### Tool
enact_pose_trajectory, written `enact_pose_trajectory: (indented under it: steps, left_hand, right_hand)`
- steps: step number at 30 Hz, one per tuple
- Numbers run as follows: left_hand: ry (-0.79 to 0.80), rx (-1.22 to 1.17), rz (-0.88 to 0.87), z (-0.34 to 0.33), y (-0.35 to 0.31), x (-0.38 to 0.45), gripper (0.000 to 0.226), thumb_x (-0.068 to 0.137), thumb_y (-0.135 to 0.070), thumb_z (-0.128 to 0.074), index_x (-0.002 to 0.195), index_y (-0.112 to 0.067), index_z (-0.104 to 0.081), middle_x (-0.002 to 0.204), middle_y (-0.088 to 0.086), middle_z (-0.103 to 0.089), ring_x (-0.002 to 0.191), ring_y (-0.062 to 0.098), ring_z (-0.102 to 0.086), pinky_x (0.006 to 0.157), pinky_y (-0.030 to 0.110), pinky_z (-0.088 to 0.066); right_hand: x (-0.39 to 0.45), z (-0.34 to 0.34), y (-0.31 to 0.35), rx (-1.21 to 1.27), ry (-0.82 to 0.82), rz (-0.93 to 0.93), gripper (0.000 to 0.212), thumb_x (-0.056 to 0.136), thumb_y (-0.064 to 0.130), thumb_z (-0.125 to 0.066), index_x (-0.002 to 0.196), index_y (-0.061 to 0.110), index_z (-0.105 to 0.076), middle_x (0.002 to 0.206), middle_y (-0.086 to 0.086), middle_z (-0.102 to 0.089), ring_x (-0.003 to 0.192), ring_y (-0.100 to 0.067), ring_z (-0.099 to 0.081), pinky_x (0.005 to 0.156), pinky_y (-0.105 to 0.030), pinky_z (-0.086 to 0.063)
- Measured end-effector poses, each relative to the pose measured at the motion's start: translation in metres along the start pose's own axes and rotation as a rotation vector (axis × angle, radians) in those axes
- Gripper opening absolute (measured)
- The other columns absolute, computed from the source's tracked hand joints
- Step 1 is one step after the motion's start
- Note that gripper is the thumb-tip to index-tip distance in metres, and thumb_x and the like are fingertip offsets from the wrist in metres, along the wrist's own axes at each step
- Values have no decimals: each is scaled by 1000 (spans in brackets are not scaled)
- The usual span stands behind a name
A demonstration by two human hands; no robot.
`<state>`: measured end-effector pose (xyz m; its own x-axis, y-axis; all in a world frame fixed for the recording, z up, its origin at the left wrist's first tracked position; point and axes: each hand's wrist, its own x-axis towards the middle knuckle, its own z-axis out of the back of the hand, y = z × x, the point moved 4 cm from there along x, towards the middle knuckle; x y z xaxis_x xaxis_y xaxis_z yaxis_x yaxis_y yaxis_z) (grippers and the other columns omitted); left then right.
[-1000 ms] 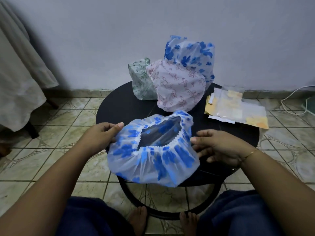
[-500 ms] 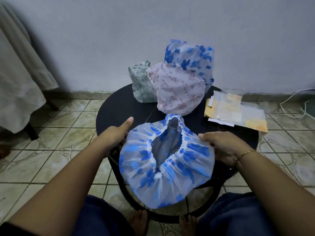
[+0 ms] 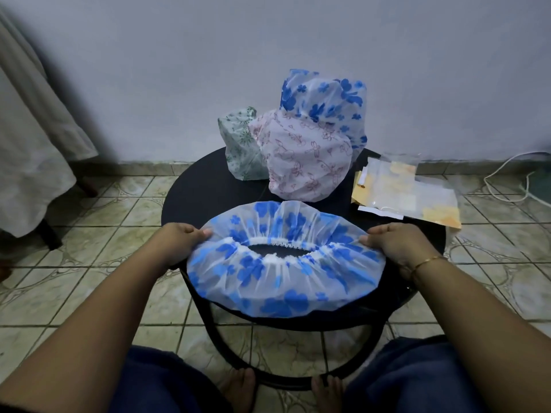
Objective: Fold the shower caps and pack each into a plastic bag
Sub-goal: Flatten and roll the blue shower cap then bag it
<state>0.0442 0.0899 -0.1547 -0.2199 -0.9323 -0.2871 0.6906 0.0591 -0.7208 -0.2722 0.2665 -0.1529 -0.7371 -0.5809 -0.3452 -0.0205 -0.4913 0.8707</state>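
A round black desk stands on a tiled floor against a pale wall. On its near half lies the blue-flowered shower cap, spread flat and wide with its gathered elastic opening facing up; its near edge hangs a little over the rim of the desk. The left hand pinches the cap's left edge with thumb on top and fingers curled under, and the right hand, with a thin gold bracelet at the wrist, pinches the right edge the same way, so the cap is stretched between them. At the back of the desk three more caps stand puffed up and touching one another: a pink-flowered cap in front, a second blue-flowered cap behind it, and a green-patterned cap to its left. A stack of clear plastic bags with yellowish card inserts lies on the right side of the desk, apart from the caps.
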Motion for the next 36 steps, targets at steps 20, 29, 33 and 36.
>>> enact_pose_trajectory:
  steps: [20,29,33,36]
  left_hand:
    - [56,-47,-159,5,-4,-14,37,86,-1,-53,119,-17,-58,117,6,-61,101,23,-59,85,35,-48]
    - [-164,14,-167,3,-6,-11,57,79,-69,-52,93,-15,-65,85,3,-70,73,22,-66,70,38,-54]
    - [-146,-10,-152,-14,-16,-8,50,84,-62,-52,103,-19,-67,101,-3,-65,95,20,-62,84,34,-49]
    - [-127,72,-64,-15,-15,-6,41,86,-47,-57,69,-10,-62,73,8,-61,71,25,-58,68,33,-47]
  right_hand:
    - [-40,-17,7,-189,390,-50,18,88,23,-64,94,6,-59,65,-6,-66,41,-13,-56,34,-17,-35]
    - [-36,-14,4,-390,337,-82,73,78,73,-45,91,4,-63,61,-9,-68,40,-18,-56,42,-19,-28]
    - [-45,-21,3,-325,504,-68,55,77,57,-63,95,5,-66,63,-8,-68,42,-15,-56,37,-17,-24]
    - [-37,-18,4,-269,451,-4,21,82,25,-70,78,7,-62,58,-5,-64,40,-12,-52,38,-19,-27]
